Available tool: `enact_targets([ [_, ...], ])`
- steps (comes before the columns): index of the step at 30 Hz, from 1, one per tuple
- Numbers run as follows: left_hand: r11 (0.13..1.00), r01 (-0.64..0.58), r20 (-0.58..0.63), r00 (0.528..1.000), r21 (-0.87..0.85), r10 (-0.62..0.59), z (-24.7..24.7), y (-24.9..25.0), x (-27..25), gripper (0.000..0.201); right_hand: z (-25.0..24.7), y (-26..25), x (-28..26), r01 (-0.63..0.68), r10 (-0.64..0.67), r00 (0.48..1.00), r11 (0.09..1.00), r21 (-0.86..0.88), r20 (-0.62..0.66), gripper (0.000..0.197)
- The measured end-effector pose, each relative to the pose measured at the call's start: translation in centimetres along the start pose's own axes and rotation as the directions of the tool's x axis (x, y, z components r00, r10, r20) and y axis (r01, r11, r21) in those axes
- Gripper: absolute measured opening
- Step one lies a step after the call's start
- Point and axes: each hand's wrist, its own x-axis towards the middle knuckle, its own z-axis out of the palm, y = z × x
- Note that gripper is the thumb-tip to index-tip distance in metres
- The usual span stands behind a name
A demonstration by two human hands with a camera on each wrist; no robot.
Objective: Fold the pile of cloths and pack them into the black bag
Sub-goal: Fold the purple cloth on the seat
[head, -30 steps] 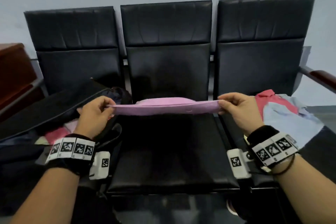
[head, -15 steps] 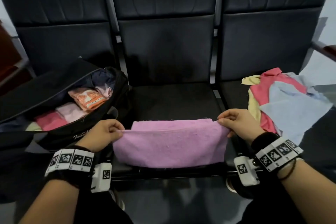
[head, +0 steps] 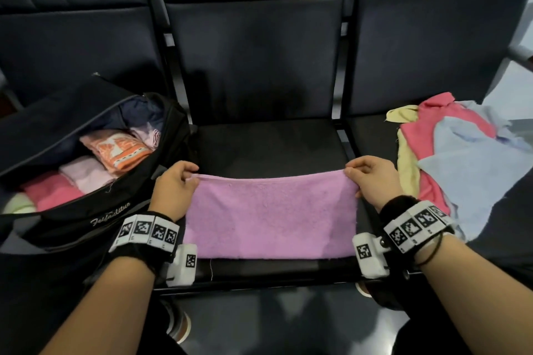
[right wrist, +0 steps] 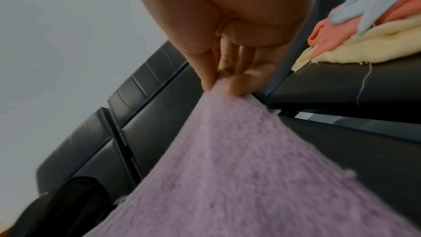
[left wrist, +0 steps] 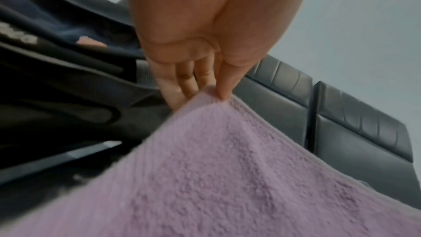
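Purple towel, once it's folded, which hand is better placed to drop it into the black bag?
Left, probably. The left hand pinches the purple towel right beside the open black bag; the right hand holds the far corner, next to the unfolded pile.

left hand [head: 176,187] pinching, right hand [head: 372,181] pinching

Three joined black padded seats [head: 268,150] before a pale wall [right wrist: 56,24].

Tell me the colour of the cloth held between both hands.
The cloth is light purple, a plain lilac terry; the head view shows it best.
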Motion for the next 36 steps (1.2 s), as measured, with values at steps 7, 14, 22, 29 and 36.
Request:
enact_targets([
  [7, 0.967, 0.201, 0.168, 0.959, 0.159, -0.227, 3.1, -4.7, -3.7, 0.042, 1.3, 4.6, -2.5, -0.156, 0.227, 0.963, 0.909, -0.388, 0.146, 0.049],
  [14, 0.965, 0.166, 0.153, 0.968, 0.203, -0.199, 3.1, -5.7, -5.8, 0.023, 3.0, 5.8, -4.5, -0.187, 0.277, 0.942, 0.902, -0.388, 0.189, 0.025],
  [22, 0.964, 0.168, 0.271, 0.937, 0.205, -0.221, 3.8, -3.5, -7.4, 0.029, -0.2, 2.0, -2.7, -0.314, 0.311, 0.945, 0.949, 0.014, 0.102, 0.017],
  [29, 0.990, 0.139, 0.201, 0.969, 0.030, -0.142, 4.4, -1.1, -7.3, 0.026, 2.8, -6.5, -5.3, -0.094, 0.090, 0.940, 0.996, -0.004, 0.330, 0.030],
  [36, 0.768, 0.410, 0.357, 0.899, -0.491, -0.252, 4.3, -1.0, -8.1, 0.028, 13.3, -11.3, -10.7, -0.068, -0.011, 0.787, 0.992, 0.104, 0.617, 0.018],
])
